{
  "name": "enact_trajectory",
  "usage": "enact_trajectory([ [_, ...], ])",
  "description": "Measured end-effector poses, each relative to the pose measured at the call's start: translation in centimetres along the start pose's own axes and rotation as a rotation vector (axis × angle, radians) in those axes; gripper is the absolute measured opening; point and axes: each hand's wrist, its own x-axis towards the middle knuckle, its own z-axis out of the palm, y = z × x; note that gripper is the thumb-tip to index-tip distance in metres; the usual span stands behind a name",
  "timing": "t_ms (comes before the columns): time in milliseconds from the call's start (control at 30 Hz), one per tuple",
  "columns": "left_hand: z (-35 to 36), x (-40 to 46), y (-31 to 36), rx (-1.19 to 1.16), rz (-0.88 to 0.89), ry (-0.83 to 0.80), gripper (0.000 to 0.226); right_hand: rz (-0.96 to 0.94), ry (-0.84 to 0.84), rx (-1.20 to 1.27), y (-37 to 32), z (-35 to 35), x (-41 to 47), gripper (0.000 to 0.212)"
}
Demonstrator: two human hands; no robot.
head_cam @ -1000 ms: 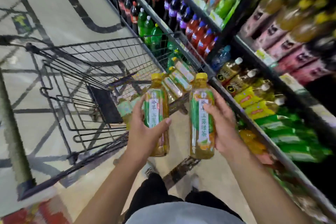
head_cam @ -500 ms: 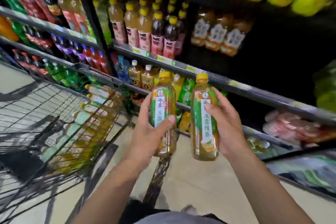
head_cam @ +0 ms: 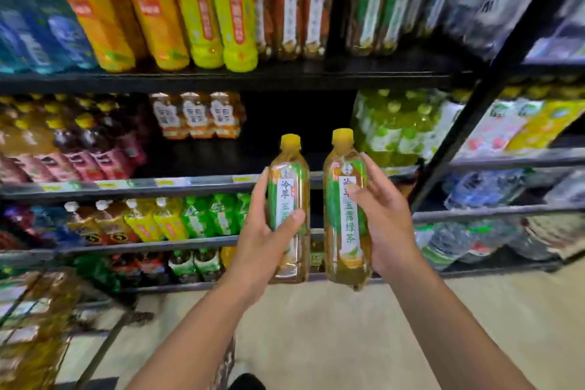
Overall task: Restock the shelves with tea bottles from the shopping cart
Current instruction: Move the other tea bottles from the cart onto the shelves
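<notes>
Wire-mesh cart (head_cam: 34, 320), at 8 o'clock in the frame, holds blurred bottles lying on their sides; details of its contents cannot be resolved.

Shelves (head_cam: 190, 184) span the frame from 9 o'clock to 3 o'clock, with four tiers visible. The top tier carries blue, orange and yellow-green bottles at 11 o'clock and brown tea bottles at 12 o'clock. The second tier carries dark and pink-labelled bottles at 9 o'clock, three orange-labelled bottles left of centre, and a dark gap directly behind the held bottles. Packs of green bottles (head_cam: 399, 127) stand to the right of that gap.

Left hand (head_cam: 269, 247), at the centre of the frame: fingers curled round the left bottle (head_cam: 289, 199), thumb across the label front, remaining fingers behind the body. The bottle is upright, yellow cap up, amber liquid, green-and-white label.

Right hand (head_cam: 386, 225), just right of centre: fingers grasping the right bottle (head_cam: 343, 231), thumb on the white label strip, fingers wrapped round the far side. This bottle is also upright and of the same type.

The two bottles stand side by side, close together but apart, in front of the second-tier shelf edge. A black upright post (head_cam: 474, 98) runs diagonally at 2 o'clock.
</notes>
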Motion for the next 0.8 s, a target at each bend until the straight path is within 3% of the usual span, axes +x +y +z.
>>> enact_trajectory([
  [300,5.5,7.6,2.9,0.09,0.089,-0.085,0.074,-0.125,0.097,-0.04,-4.1,-4.6,5.0,0.055],
  [567,9.3,15.8,6.2,0.018,0.194,-0.147,0.077,-0.266,0.064,-0.112,-8.6,-4.7,12.7,0.055],
  [800,12.2,22.0,10.2,-0.051,0.35,-0.201,0.077,-0.428,0.141,-0.094,-12.1,-5.4,17.8,0.055],
])
